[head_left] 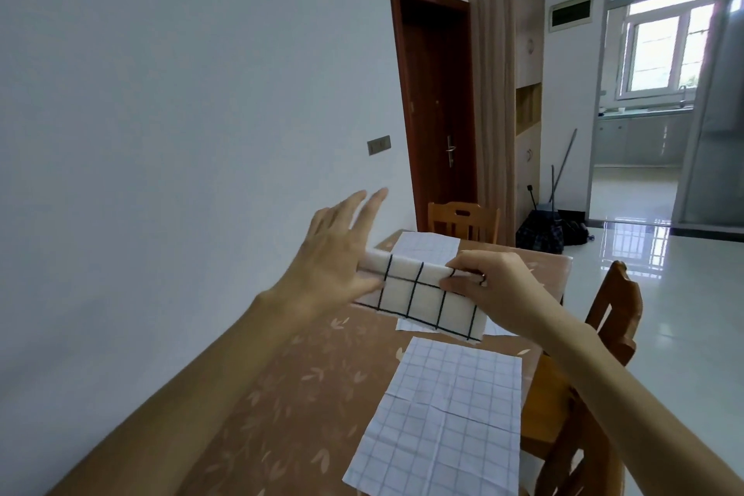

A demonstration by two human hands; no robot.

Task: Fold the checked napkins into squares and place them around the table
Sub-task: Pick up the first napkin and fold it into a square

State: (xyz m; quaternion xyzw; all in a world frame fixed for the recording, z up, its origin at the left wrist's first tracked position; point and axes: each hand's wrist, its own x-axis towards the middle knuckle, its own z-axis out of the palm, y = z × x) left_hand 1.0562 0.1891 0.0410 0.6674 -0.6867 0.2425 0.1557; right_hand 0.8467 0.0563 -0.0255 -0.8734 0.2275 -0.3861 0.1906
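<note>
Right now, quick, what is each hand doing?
Left hand: open, fingers straight, resting against the left end of the black-checked napkin.
Right hand: closed, fingers pinching the right end of that napkin.

chair (485, 215) before brown door (439, 105); dark bag (539, 234) beside cabinet (527, 52)

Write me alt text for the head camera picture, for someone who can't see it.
Two hands hold a folded white napkin with dark checks above a table in a brown leaf-print cloth: the right hand pinches its right end, the left hand, fingers straight, steadies the left. Finer-checked napkins lie flat on the table.
</note>
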